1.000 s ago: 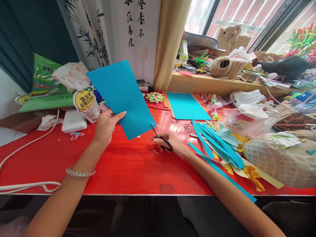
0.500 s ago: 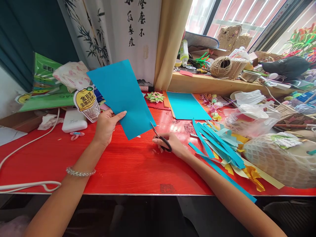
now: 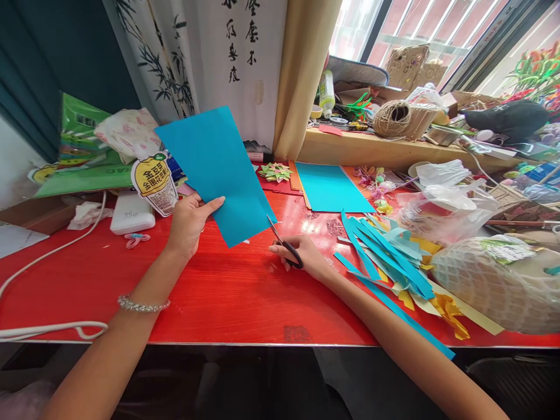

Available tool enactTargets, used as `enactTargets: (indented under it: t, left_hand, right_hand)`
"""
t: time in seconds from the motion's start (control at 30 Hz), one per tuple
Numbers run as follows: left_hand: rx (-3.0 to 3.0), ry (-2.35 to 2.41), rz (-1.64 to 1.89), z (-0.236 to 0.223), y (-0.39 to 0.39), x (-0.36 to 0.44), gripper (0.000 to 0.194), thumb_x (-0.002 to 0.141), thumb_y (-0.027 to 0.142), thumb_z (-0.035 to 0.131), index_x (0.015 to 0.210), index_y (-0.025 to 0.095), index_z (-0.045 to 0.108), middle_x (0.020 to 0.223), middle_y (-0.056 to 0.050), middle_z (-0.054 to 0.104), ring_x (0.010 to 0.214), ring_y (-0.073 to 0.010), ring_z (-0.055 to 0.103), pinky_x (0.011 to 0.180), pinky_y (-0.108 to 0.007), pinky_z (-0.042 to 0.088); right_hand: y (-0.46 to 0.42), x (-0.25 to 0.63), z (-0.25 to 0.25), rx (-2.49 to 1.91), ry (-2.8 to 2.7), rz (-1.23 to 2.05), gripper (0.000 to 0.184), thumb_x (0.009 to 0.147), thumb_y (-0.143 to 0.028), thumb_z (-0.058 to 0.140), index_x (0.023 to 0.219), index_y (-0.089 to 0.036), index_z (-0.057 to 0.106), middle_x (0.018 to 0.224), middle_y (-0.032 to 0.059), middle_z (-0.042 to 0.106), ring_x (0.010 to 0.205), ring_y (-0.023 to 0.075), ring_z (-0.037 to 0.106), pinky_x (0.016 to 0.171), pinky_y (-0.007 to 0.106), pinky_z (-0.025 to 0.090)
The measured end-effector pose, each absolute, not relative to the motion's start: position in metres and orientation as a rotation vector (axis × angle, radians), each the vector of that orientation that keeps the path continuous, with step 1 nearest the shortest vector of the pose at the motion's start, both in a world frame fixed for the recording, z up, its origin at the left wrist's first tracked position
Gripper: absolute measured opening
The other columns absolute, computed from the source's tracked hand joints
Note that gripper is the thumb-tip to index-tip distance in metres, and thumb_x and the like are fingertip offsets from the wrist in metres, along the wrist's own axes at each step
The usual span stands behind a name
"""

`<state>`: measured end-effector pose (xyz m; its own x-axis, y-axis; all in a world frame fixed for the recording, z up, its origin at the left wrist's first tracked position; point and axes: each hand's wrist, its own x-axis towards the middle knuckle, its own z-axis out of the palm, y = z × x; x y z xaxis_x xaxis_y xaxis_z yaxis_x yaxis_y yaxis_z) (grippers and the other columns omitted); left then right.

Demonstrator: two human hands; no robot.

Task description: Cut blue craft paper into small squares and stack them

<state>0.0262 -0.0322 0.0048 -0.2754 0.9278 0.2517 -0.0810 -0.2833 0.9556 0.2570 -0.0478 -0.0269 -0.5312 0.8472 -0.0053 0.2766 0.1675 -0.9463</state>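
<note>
My left hand (image 3: 190, 224) pinches a blue sheet of paper (image 3: 219, 169) at its lower left edge, thumb on top, and the sheet is raised and tilted above the red table. In my right hand (image 3: 300, 254) are black-handled scissors (image 3: 292, 255), fingers wrapped round the loops. The scissors' blades meet the sheet at its lower right corner. To the right of my right hand lies a loose heap of cut blue paper strips (image 3: 394, 256), mixed with yellow and pale ones. Behind it, a larger blue sheet (image 3: 335, 186) rests flat on other coloured paper.
The red table (image 3: 227, 297) ends at a front edge above my lap. At right sit plastic bags (image 3: 455, 198) and a netted bundle (image 3: 494, 286). A white power bank (image 3: 132, 213) and cable (image 3: 56, 254) lie at left. A twine roll (image 3: 391, 118) stands on the cluttered sill.
Almost nothing differs. My right hand and the scissors have shifted very slightly left; the sheet in my left hand stays nearly still.
</note>
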Motion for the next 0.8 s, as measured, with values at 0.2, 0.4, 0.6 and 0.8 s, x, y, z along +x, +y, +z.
enactTargets:
  t: [0.2,0.4,0.6,0.8]
  left_hand:
    - [1.183,1.161,1.686,0.004,-0.031,0.026,0.03,0.063,0.027,0.073,0.089,0.015,0.064,0.103,-0.007,0.067,0.101,-0.0241,0.058,0.088,-0.041,0.047]
    - [1.188,1.229,1.687,0.005,-0.031,0.028,0.023,0.061,0.026,0.072,0.082,0.019,0.065,0.098,-0.004,0.068,0.1,-0.0243,0.059,0.084,-0.038,0.05]
    - [1.188,1.255,1.67,0.004,-0.031,0.025,0.021,0.061,0.028,0.072,0.08,0.02,0.066,0.095,-0.003,0.069,0.099,-0.0242,0.059,0.084,-0.038,0.05]
    - [1.106,1.378,1.65,-0.011,-0.022,0.014,0.026,0.06,0.029,0.073,0.083,0.018,0.068,0.102,-0.005,0.067,0.098,-0.0266,0.06,0.087,-0.042,0.048]
  right_hand:
    - [-0.047,0.257,-0.029,-1.067,-1.883,1.384,0.042,0.075,-0.053,0.053,0.057,-0.015,0.051,0.048,-0.0022,0.05,0.045,0.0078,0.044,0.047,0.022,0.029]
    - [-0.05,0.254,-0.025,-1.111,-1.863,1.386,0.044,0.073,-0.057,0.052,0.061,-0.015,0.054,0.048,-0.0022,0.05,0.045,0.0079,0.045,0.047,0.022,0.029]
    - [-0.047,0.262,-0.016,-1.133,-2.013,1.418,0.041,0.076,-0.054,0.051,0.069,-0.015,0.058,0.053,-0.0014,0.053,0.047,0.0078,0.046,0.046,0.021,0.03]
    - [-0.039,0.284,0.02,-1.122,-2.113,1.257,0.038,0.069,-0.051,0.06,0.086,-0.017,0.063,0.064,0.0004,0.055,0.054,0.0099,0.049,0.049,0.022,0.034]
